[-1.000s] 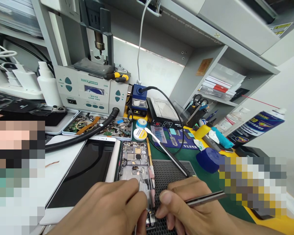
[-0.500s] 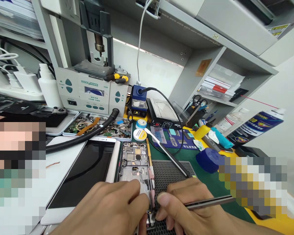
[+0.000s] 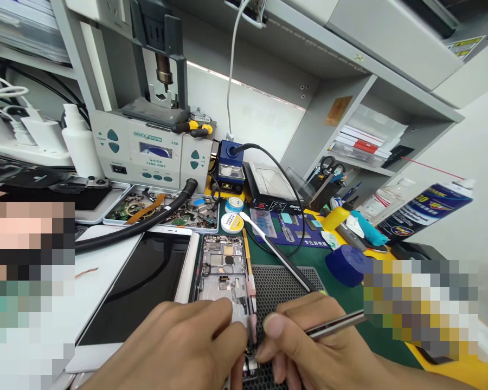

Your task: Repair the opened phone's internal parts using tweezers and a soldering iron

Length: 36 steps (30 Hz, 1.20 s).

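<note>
An opened phone (image 3: 223,271), its inner board and metal plate exposed, lies in front of me. Over its lower part rests my left hand (image 3: 187,341), fingers curled and closed; what they grip, if anything, is hidden beneath the hand. My right hand (image 3: 309,336) is closed around a slim metal tool (image 3: 335,325), whose rear end points up to the right. The fingertips of this hand are at the phone's lower right edge, and the tool's tip cannot be made out. Pink tape (image 3: 252,319) runs along the phone's right side.
Left of the phone lies a white phone with a black screen (image 3: 146,292). Behind are a parts tray (image 3: 179,208), a hot-air station (image 3: 146,151) with its black hose, and round tins (image 3: 231,222). A black-handled white brush (image 3: 276,252) crosses the perforated mat (image 3: 276,279); blue tape (image 3: 345,265) sits right.
The rear of the metal tool in my right hand has tilted upward, and the right fingertips have moved slightly left and down. My left hand has stayed almost still.
</note>
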Motion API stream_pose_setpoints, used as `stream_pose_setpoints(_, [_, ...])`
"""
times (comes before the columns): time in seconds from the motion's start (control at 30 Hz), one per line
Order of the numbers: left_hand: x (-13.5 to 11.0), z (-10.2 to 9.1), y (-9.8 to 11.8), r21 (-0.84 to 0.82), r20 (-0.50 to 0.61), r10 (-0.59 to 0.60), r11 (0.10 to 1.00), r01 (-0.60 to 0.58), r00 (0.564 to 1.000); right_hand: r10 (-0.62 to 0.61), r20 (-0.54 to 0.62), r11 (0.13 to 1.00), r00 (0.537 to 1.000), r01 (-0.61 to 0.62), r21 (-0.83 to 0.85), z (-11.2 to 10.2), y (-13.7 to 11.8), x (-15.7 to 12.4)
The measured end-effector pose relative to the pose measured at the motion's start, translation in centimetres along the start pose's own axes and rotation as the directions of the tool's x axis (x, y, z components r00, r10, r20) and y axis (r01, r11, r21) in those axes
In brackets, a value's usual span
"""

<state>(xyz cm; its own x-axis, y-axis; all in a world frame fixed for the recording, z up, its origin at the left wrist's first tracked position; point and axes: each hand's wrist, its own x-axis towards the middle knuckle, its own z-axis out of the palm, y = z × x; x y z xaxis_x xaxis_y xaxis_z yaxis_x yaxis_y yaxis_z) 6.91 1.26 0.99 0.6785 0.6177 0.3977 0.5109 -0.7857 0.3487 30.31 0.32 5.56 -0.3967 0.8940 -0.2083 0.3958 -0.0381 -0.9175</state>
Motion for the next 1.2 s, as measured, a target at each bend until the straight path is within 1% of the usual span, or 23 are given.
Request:
stream_pose_setpoints(0.07, [-0.09, 0.18, -0.21, -0.032, -0.008, 0.004, 0.999, -0.005, 1.0, 0.013, 0.008, 1.0, 1.0, -0.013, 0.014, -0.02, -0.06, 0.13])
stream_pose_setpoints(0.17, [0.23, 0.39, -0.5, -0.065, -0.054, 0.041, 0.997, -0.044, 0.998, 0.012, 0.009, 1.0, 1.0, -0.013, 0.024, -0.02, 0.02, 0.22])
stream_pose_setpoints(0.3, [0.52, 0.45, -0.66, -0.089, -0.067, 0.076, 0.993, -0.082, 0.995, -0.026, -0.003, 0.999, 1.0, 0.026, 0.019, 0.06, 0.2, 0.19])
stream_pose_setpoints(0.4, [0.46, 0.28, -0.57, -0.087, -0.066, 0.073, 0.993, -0.079, 0.995, -0.047, -0.006, 0.999, 0.999, 0.047, 0.021, 0.08, 0.27, 0.11])
stream_pose_setpoints(0.6, [0.02, 0.14, -0.23, -0.074, -0.089, 0.061, 0.995, -0.068, 0.994, -0.032, 0.002, 0.998, 0.999, 0.032, 0.045, -0.03, 0.06, 0.15])
stream_pose_setpoints(0.77, [-0.01, 0.13, -0.21, -0.057, -0.101, 0.06, 0.996, -0.066, 0.993, -0.023, 0.007, 0.999, 1.0, 0.023, 0.022, 0.08, -0.14, 0.41])
stream_pose_setpoints(0.8, [0.04, 0.15, -0.23, -0.043, -0.097, 0.031, 0.998, -0.035, 0.995, -0.019, 0.013, 1.0, 1.0, 0.019, 0.017, 0.12, -0.14, 0.46])
stream_pose_setpoints(0.87, [0.11, 0.29, -0.32, -0.032, -0.1, 0.018, 0.999, -0.021, 0.995, -0.004, 0.024, 1.0, 1.0, 0.003, 0.018, 0.21, -0.12, 0.53])
stream_pose_setpoints(1.03, [0.1, 0.57, -0.64, -0.06, -0.156, 0.093, 0.993, -0.104, 0.983, 0.062, 0.038, 0.997, 0.997, -0.064, 0.036, 0.28, -0.22, 0.54])
stream_pose_setpoints(1.1, [0.06, 0.47, -0.58, -0.068, -0.173, 0.103, 0.991, -0.116, 0.98, 0.088, 0.041, 0.994, 0.995, -0.09, 0.056, 0.27, -0.25, 0.59])
stream_pose_setpoints(1.13, [0.02, 0.39, -0.49, -0.065, -0.169, 0.097, 0.992, -0.109, 0.981, 0.096, 0.042, 0.993, 0.994, -0.099, 0.069, 0.28, -0.23, 0.62])
stream_pose_setpoints(1.2, [-0.08, 0.26, -0.21, -0.02, -0.129, 0.075, 0.997, -0.079, 0.989, 0.109, 0.037, 0.99, 0.993, -0.111, 0.088, 0.33, -0.12, 0.69])
